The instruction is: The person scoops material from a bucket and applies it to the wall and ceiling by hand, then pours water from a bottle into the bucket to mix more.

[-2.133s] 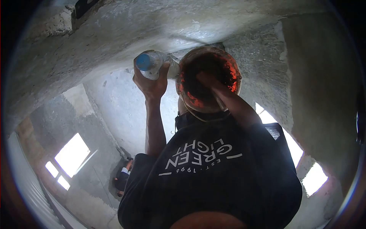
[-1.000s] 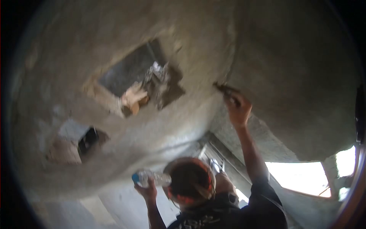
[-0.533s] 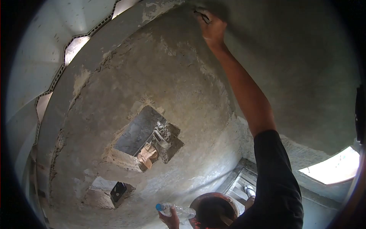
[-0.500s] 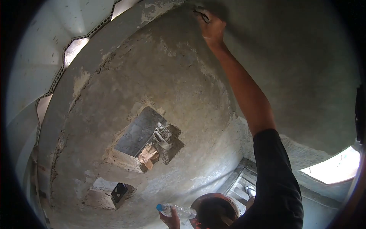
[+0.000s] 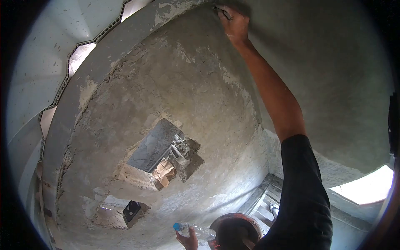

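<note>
We see a grey, pale-blotched plaster wall (image 5: 200, 83), a black sleeve (image 5: 302, 200), a clear bottle (image 5: 202, 231) with a blue cap (image 5: 176, 226), a rusty orange-brown helmet (image 5: 233, 227), a tan paper scrap (image 5: 164, 171) and a small black box (image 5: 131, 210).

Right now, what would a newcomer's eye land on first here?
The right hand, at the top, holds a small dark tool against the grey plastered wall. At centre gapes a rough rectangular hole in the cement. At the bottom, the left hand grips a clear plastic bottle with a blue cap beside a reddish-brown hard hat.
</note>
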### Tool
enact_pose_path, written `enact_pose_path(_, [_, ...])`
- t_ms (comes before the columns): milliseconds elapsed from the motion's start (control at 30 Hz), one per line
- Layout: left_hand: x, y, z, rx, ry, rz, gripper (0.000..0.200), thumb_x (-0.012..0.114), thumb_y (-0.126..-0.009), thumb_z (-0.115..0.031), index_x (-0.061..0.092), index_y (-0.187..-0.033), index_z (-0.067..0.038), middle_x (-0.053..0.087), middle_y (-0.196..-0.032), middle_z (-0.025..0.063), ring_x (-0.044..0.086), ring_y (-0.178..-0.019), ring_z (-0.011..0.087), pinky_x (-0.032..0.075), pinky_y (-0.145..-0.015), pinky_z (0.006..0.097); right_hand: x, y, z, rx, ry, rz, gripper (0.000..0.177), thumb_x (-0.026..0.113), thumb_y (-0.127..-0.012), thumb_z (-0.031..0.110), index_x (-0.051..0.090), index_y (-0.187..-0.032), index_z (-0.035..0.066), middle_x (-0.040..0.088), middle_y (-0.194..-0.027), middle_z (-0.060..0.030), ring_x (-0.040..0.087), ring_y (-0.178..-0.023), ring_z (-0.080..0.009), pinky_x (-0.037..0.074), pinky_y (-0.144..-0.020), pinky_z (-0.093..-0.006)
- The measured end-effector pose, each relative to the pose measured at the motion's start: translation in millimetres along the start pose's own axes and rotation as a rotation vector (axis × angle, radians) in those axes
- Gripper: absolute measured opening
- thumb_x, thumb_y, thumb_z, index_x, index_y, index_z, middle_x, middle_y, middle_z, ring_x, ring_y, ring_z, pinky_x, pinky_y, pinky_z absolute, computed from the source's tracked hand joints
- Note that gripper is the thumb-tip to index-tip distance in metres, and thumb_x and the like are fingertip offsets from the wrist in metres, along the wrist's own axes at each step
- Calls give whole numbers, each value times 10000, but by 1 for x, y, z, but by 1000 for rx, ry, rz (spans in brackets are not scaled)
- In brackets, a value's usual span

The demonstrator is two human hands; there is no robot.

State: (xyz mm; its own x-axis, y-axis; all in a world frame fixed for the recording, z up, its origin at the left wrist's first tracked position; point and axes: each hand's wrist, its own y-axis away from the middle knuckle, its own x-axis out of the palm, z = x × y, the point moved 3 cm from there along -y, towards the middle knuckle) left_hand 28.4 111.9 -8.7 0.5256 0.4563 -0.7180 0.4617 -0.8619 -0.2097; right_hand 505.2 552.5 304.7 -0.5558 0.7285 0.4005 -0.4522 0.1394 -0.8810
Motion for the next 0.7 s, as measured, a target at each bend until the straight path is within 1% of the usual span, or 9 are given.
enact_pose_path(67, [2,-1,0,-16,-14,38,670,688,-790,-288,385,-1290,40,538,-1193,204,513,-1124,289,401,-947,364,0,-1,2,-28,21,2,229,655,-729,75,651,-959,73,643,-927,-134,626,-816,-298,505,-718,-345])
enact_pose_path(133, [6,0,8,16,30,-31,680,696,-780,-304,394,-1284,38,540,-1189,205,513,-1124,290,401,-947,366,-2,-4,13,-55,43,6,227,657,-728,74,648,-956,73,641,-939,-132,624,-815,-299,506,-716,-347])
enact_pose_path(200, [9,-1,23,24,-13,-34,686,701,-774,-313,398,-1280,37,540,-1188,207,517,-1119,288,405,-943,367,4,-8,18,99,275,125,202,585,-814,36,623,-1012,18,643,-998,-139,620,-832,-290,494,-743,-361])
enact_pose_path(333, [8,-1,30,30,-49,-60,694,708,-763,-335,411,-1270,34,555,-1162,210,537,-1092,289,421,-925,369,19,-9,10,55,332,147,229,638,-783,51,628,-1011,30,642,-999,-141,617,-808,-274,493,-731,-349])
enact_pose_path(467, [3,0,14,-74,10,-20,682,706,-766,-329,417,-1268,30,571,-1136,207,552,-1071,287,431,-908,367,28,-6,9,54,319,126,152,628,-792,54,634,-938,13,647,-889,-139,602,-726,-267,488,-685,-342])
enact_pose_path(533, [14,0,81,-21,-74,16,664,706,-768,-328,430,-1254,30,582,-1109,196,559,-1049,281,433,-899,364,29,-5,13,8,309,80,115,626,-790,49,630,-895,2,646,-823,-132,587,-677,-258,481,-647,-334])
enact_pose_path(567, [27,-2,134,36,-197,44,655,706,-769,-328,436,-1247,30,588,-1096,191,563,-1037,278,434,-895,362,27,-3,17,-16,217,60,144,642,-768,65,639,-905,20,648,-864,-126,611,-742,-263,490,-682,-321])
enact_pose_path(633, [73,0,280,287,-586,120,637,705,-771,-328,450,-1233,29,599,-1069,179,570,-1014,273,436,-886,358,23,0,22,-42,126,40,174,659,-746,80,648,-914,38,649,-905,-120,634,-807,-268,499,-716,-308])
enact_pose_path(700, [108,-2,366,541,-914,144,620,705,-774,-327,463,-1219,29,610,-1042,168,578,-992,267,439,-878,354,16,5,26,-153,-38,6,187,660,-733,78,640,-918,65,637,-932,-129,623,-787,-299,505,-701,-350])
